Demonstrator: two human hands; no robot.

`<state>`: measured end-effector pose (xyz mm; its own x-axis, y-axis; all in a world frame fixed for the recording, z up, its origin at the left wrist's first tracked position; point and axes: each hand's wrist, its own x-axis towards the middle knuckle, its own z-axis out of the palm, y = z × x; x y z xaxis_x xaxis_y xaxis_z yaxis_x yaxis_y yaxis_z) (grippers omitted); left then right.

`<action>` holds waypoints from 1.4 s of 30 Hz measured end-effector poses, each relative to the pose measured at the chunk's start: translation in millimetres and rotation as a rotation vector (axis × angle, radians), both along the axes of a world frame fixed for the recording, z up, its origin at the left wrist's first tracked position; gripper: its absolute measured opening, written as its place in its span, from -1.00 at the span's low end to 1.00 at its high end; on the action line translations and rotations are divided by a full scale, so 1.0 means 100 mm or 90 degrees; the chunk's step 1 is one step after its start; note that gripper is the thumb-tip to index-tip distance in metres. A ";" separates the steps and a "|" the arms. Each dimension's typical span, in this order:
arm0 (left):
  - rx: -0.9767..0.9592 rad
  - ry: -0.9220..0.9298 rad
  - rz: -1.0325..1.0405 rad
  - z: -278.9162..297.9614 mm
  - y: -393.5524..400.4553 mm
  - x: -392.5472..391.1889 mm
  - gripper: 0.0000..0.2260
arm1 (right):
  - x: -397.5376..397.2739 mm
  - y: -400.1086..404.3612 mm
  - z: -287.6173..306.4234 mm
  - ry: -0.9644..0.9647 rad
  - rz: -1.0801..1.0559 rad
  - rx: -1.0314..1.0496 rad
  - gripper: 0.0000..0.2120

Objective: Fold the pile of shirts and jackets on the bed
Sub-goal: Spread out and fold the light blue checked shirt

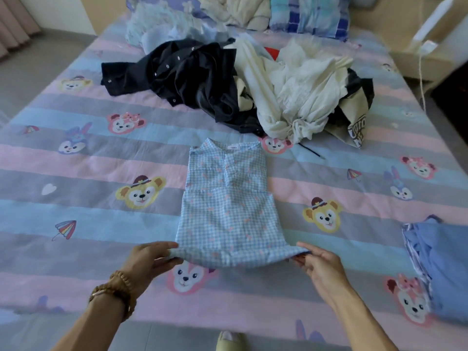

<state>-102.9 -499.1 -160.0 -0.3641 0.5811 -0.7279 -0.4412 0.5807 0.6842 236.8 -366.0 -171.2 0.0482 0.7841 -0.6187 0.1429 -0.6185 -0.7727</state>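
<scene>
My left hand (149, 258) and right hand (319, 264) each pinch a hem corner of the blue gingham cotton shirt (225, 198), lying on the striped cartoon-print bed (88, 158)

**One head-worn camera, looking down the bed**

There is a single wide-angle view, taken from the person's head at the foot edge of the bed (76, 153). It faces forward and tilts downward, so the bedsheet fills most of the frame and runs away toward the pillows at the top edge. The near edge of the bed lies along the bottom, with a strip of floor below it. Both forearms enter from the bottom corners, and the hands, left hand (148, 259) and right hand (320, 268), sit close to the lens in the lower middle. Straight lines bow outward toward the frame edges. No second view shares the scene.
</scene>
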 end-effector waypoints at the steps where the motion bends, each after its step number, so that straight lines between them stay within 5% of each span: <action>1: 0.032 -0.009 -0.024 0.12 0.14 -0.07 -0.80 | -0.06 0.12 0.08 -0.011 0.019 0.031 -0.64; 5: 0.091 0.137 -0.044 0.42 0.90 -0.32 -0.78 | -0.42 0.85 0.32 -0.073 0.061 0.163 -0.93; 8: 0.060 0.326 -0.012 0.31 1.59 -0.58 -0.94 | -0.78 1.50 0.33 -0.093 0.093 0.179 -0.67; 10: 0.011 0.410 -0.042 0.15 2.03 -0.71 -0.86 | -1.02 1.89 0.20 -0.093 0.100 0.169 -0.81; 13: -0.062 0.453 -0.061 -0.25 2.63 -0.84 -0.76 | -1.38 2.49 -0.23 -0.192 0.116 0.192 -0.90; 17: -0.186 0.499 -0.049 -0.87 2.99 -0.90 -0.72 | -1.70 2.95 -0.84 -0.273 0.175 0.170 -0.78; 23: -0.232 0.546 -0.060 -1.32 3.20 -1.01 -0.69 | -1.71 3.10 -1.22 -0.361 0.260 0.180 -0.84; 30: -0.187 0.434 -0.095 -1.01 2.57 -0.98 -0.67 | -1.34 2.65 -0.79 -0.254 0.087 0.193 -0.73; 36: -0.135 0.376 -0.172 -0.66 1.62 -0.48 -0.64 | -0.94 1.76 -0.52 -0.161 0.223 0.054 -0.78; 42: -0.118 0.238 -0.143 -0.69 1.50 -0.42 -0.72 | -0.98 1.51 -0.51 -0.083 0.161 0.041 -0.83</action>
